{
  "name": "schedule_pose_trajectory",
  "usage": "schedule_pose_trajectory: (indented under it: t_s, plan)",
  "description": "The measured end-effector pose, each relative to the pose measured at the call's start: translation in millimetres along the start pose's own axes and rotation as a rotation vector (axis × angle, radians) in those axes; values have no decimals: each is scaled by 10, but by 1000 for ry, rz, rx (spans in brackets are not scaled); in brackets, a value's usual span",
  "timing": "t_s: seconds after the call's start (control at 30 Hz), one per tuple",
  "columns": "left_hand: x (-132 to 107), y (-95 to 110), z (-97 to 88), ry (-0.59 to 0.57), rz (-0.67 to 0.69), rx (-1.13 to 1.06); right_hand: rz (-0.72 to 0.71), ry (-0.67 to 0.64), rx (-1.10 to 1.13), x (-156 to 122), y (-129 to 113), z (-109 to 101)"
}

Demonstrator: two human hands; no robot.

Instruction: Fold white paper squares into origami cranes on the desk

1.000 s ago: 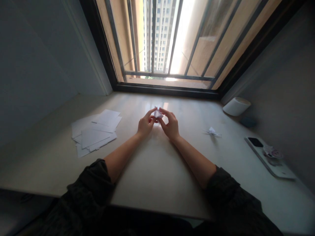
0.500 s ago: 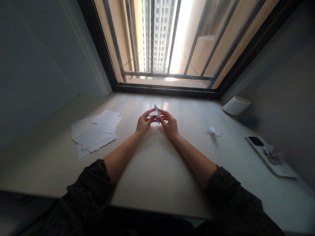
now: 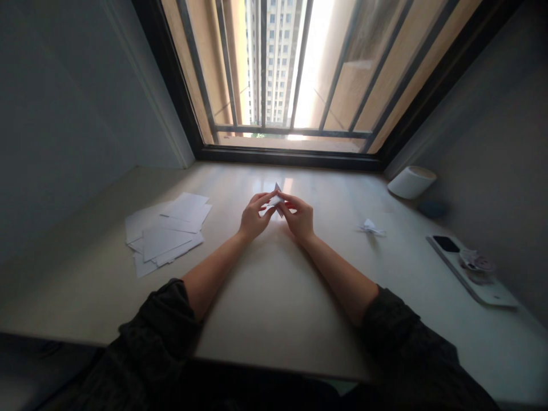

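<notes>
A small piece of folded white paper (image 3: 276, 200) is held up between my two hands, a little above the light tabletop. One pointed tip of it sticks up above my fingertips. My left hand (image 3: 256, 216) pinches its left side with thumb and fingers. From the other side my right hand (image 3: 299, 217) grips it, thumb below and fingers on top. The fingers cover much of the paper, so its full shape is hidden. To the right of my hands a small folded white paper figure (image 3: 371, 228) lies on the table.
Several loose white paper sheets (image 3: 171, 237) overlap on the left of the table (image 3: 274, 308). A phone (image 3: 468, 271) with a ring-like grip on its back lies at the right. Behind it are a white cylinder (image 3: 411, 182) and a dark object (image 3: 431, 209). A barred window (image 3: 282, 155) closes the far side.
Both hands have shifted slightly to the right with the folded paper. The paper has turned, and my left fingers now reach over its top.
</notes>
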State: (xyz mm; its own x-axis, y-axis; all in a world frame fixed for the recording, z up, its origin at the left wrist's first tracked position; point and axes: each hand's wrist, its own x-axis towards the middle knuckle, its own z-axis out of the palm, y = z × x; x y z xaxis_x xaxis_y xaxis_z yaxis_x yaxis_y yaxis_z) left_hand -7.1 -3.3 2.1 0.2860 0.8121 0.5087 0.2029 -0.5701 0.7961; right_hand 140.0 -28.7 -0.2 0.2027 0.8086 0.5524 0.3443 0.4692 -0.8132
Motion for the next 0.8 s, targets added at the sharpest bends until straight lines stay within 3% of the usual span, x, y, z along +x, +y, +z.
schedule_pose_trajectory:
  t_s: [0.2,0.4,0.8]
  plan:
    - [-5,120,-35,99,131,157,112,57,51,21,36,-3]
    - [0,112,-29,215,173,137,167,70,61,32,34,4]
    - [-14,97,-13,232,159,125,181,66,64,28,7,5]
